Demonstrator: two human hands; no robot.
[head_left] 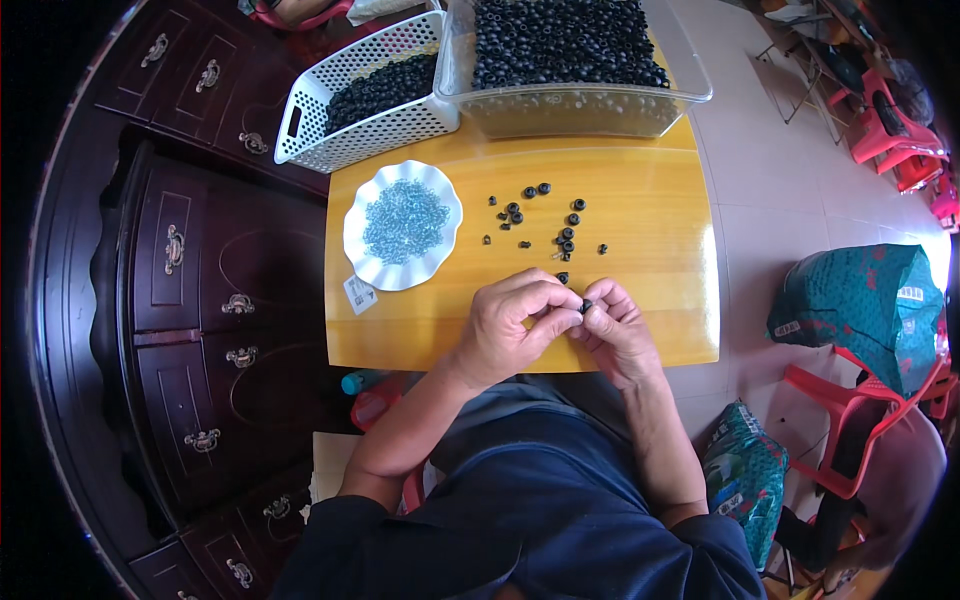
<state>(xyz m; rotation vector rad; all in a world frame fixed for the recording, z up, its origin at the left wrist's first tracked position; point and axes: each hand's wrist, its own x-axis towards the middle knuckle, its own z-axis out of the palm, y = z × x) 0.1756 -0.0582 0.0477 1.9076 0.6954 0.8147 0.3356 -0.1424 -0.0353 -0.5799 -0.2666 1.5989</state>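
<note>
My left hand [517, 322] and my right hand [618, 328] meet above the near part of the yellow wooden table [420, 335]. Both are closed in a pinch on one small black round part [586, 306], mostly hidden by the fingertips. Just beyond my fingers lies another black part [562, 278]. Farther up the table are several loose black round parts [568, 233], some in a short row, with smaller black pieces [525, 244] scattered around. To the left, a white scalloped plate [356, 240] holds a heap of small clear bluish pieces [405, 222].
At the far edge stand a white perforated basket [375, 145] and a clear plastic bin [580, 118], both filled with black parts. Dark wooden drawers [165, 250] line the left. Teal bags [850, 305] and a red chair [835, 425] are on the right, where a person [900, 480] bends.
</note>
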